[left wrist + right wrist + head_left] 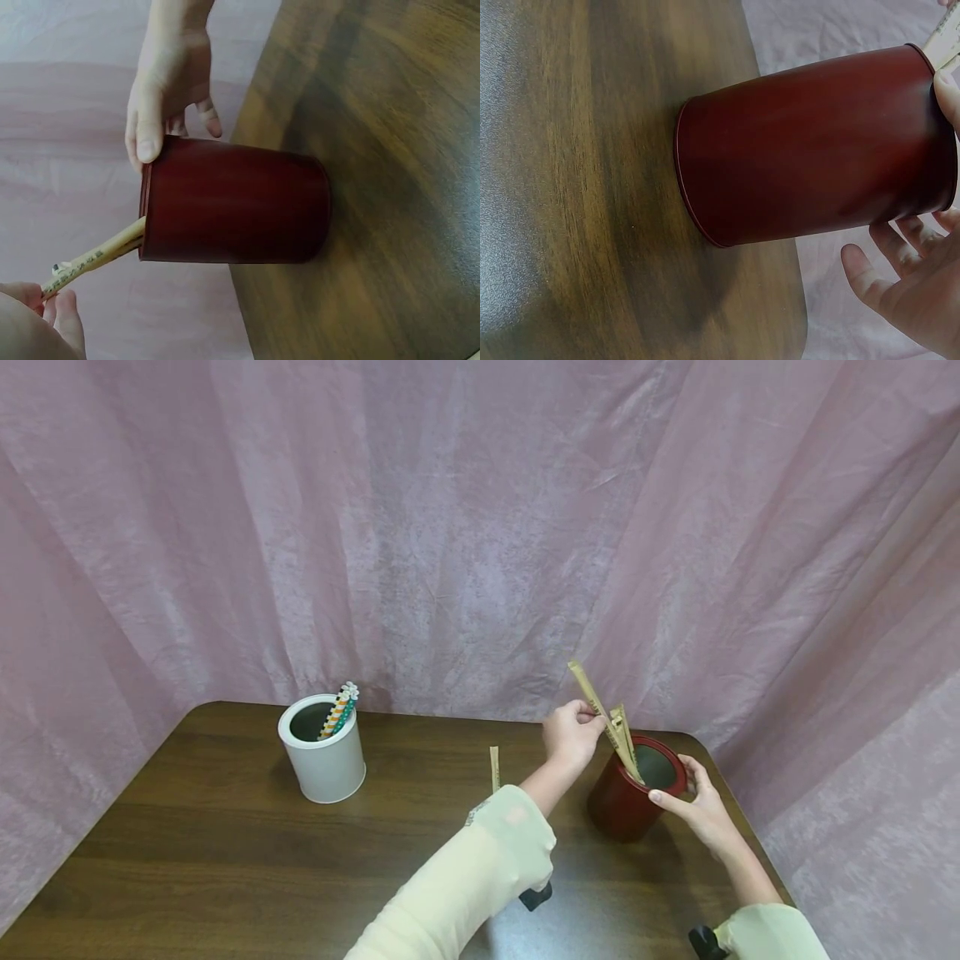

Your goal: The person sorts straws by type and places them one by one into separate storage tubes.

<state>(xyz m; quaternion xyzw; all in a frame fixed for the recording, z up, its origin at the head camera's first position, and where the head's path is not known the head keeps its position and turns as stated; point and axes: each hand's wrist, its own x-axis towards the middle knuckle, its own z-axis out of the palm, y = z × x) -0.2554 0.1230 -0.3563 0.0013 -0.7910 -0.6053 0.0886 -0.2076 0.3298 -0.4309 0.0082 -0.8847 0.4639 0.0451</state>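
A dark red canister (624, 806) stands at the right of the table, its open top tipped slightly in the head view. My left hand (572, 735) pinches a paper-wrapped pair of chopsticks (592, 697), tan with dark print, whose lower end is inside the canister's rim. Beside it another tan wrapped packet (624, 731) leans out of the same opening. My right hand (703, 806) grips the canister's rim from the right, thumb (946, 97) at the near edge and the other fingers around the far side. In the left wrist view, the chopsticks (97, 259) slant out of the mouth.
A white canister (326, 770) at the left holds several striped and dotted sticks (341, 710) with white tops. Another tan packet (495, 767) lies on the brown table (247, 868), partly behind my left sleeve. Pink curtains (465, 543) hang behind the table and at its right.
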